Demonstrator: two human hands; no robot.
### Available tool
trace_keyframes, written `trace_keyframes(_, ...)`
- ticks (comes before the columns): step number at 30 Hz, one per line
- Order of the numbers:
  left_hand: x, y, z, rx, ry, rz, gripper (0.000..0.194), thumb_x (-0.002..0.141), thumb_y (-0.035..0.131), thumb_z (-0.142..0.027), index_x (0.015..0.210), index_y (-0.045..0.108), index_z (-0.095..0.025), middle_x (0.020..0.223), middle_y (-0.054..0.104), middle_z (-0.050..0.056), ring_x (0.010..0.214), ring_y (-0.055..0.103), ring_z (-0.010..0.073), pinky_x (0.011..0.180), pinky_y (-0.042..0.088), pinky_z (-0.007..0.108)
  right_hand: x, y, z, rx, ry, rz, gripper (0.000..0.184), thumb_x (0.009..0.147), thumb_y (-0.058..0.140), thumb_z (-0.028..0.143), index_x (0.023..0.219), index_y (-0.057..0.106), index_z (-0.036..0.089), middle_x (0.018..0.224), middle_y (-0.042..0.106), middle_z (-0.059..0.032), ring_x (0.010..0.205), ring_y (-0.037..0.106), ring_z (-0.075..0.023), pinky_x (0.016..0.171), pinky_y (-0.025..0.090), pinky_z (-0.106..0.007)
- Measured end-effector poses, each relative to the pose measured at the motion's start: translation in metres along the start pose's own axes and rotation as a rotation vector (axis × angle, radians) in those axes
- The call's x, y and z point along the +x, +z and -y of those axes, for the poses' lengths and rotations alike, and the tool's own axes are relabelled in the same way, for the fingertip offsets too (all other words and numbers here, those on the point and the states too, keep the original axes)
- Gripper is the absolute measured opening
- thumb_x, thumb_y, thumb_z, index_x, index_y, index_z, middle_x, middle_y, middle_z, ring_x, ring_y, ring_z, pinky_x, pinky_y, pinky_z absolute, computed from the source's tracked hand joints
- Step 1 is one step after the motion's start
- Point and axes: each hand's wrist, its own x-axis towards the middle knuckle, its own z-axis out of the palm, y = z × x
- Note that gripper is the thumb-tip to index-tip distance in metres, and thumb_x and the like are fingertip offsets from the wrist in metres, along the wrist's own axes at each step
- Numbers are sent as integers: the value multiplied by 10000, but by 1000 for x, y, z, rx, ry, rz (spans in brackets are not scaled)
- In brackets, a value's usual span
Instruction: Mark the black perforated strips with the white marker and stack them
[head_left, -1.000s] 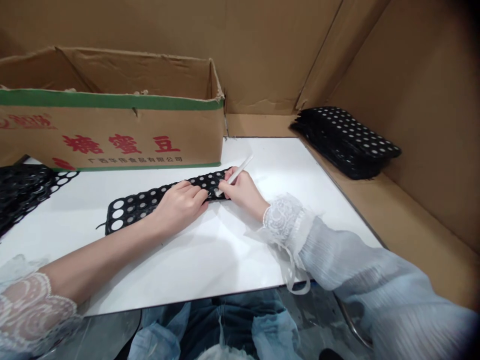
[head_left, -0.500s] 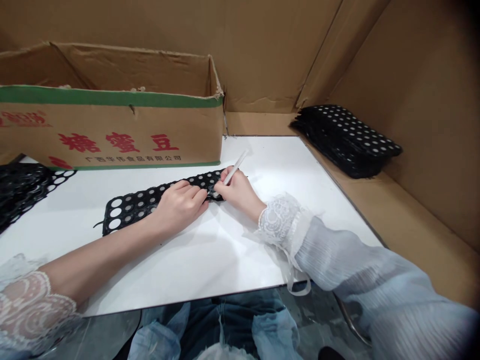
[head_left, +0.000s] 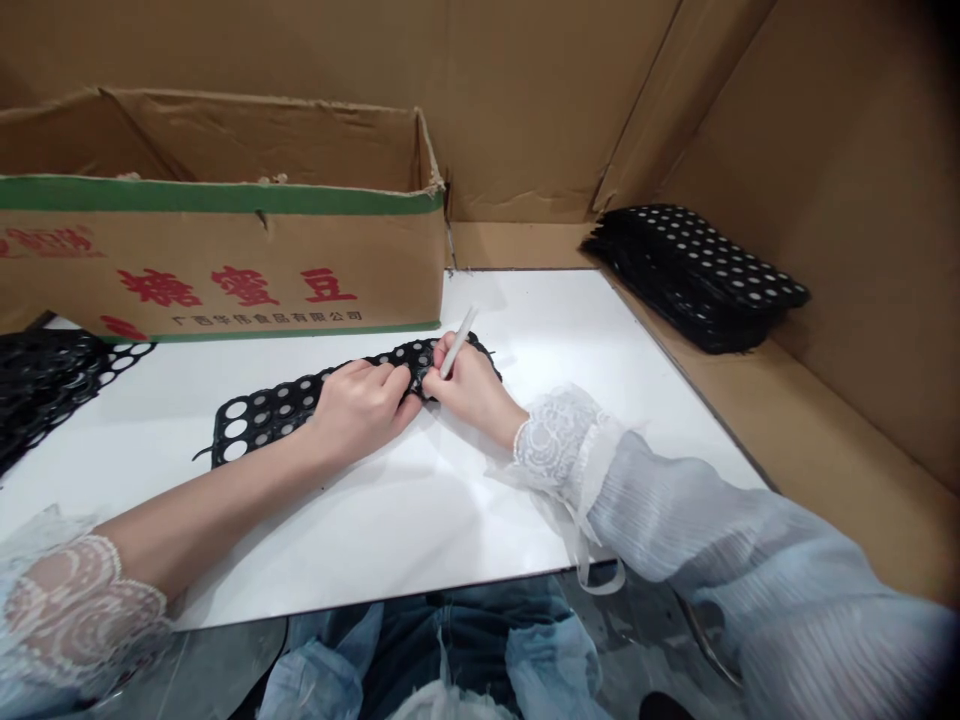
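Note:
A long black strip with rows of round holes lies slantwise on the white tabletop; pale discs fill many holes, while a few at its left end show white. Across its middle rests my left hand, fingers curled and gripping its near edge. My right hand is closed around a thin whitish stick, like a small tube or pen, tilted up and to the right. Its fingertips touch the strip just right of my left hand. The stick's lower end is hidden by my fingers.
An open cardboard box with a green band stands behind the strip. At the left edge lies a heap of black perforated sheets. A stack of black dotted strips sits on cardboard at the right. Cardboard walls enclose the table.
My right hand has shifted slightly left toward my left hand, and the stick stands a bit steeper. More of the strip's right end shows. My left hand keeps its place on the strip.

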Motion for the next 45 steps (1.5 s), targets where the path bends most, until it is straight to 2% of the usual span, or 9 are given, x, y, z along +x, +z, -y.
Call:
trace_keyframes(8,-6,-26,7,-74,-129,399,206,768,469,-262,921,515,-133,865,587,74,779,569,219,600,423,293,0,-6,-7,157,60,-48,104,720,446,270,722,366,204,552,420,52,505,401,-93,539,340,-244)
trace_keyframes(13,-1,-46,11,60,-107,695,155,769,368,-100,848,498,-130,760,567,82,653,569,240,514,383,316,-2,-9,-8,146,55,3,137,751,455,320,729,384,204,548,447,43,505,420,-97,539,352,-254)
trace_keyframes(20,-8,-54,22,210,-123,810,316,728,300,9,937,505,-110,862,575,132,745,581,278,577,402,355,-8,-8,0,161,48,71,248,747,498,423,715,386,204,564,458,34,537,445,-105,535,356,-257)
trace_keyframes(24,-16,-59,52,19,-107,924,276,737,454,-185,1003,522,-155,938,597,105,741,587,268,631,416,372,-6,-7,-3,277,71,30,281,744,509,461,757,379,213,579,461,36,540,458,-107,523,374,-255)
trace_keyframes(28,5,-60,61,-293,-161,862,338,790,406,-454,1042,529,-265,1000,606,27,814,582,219,667,430,318,3,-8,-12,328,68,-108,286,753,503,476,783,375,222,620,458,32,583,483,-112,533,388,-248)
trace_keyframes(32,37,-35,29,-261,-323,651,371,861,254,-295,1048,531,-134,1004,582,103,937,545,228,778,425,326,11,-9,-21,315,52,-162,290,766,475,492,785,389,217,629,458,30,585,485,-107,542,387,-244)
trace_keyframes(37,45,-1,-4,-178,-369,629,327,818,288,-172,946,559,-41,892,539,189,896,529,299,710,438,381,11,-12,-24,205,23,-135,284,764,468,490,794,427,210,588,462,43,524,451,-99,528,370,-241)
trace_keyframes(42,31,13,0,-332,-416,433,282,764,332,-127,953,536,-77,939,507,150,939,477,265,825,403,385,12,-18,-22,158,-17,-128,266,725,529,448,734,461,191,611,503,31,554,467,-102,556,376,-245)
trace_keyframes(45,29,18,8,-552,-506,434,214,732,355,-149,876,512,-143,893,532,86,923,467,230,847,390,371,17,-18,-25,201,-12,-142,269,702,557,440,718,473,185,711,564,-1,645,517,-118,632,408,-263)
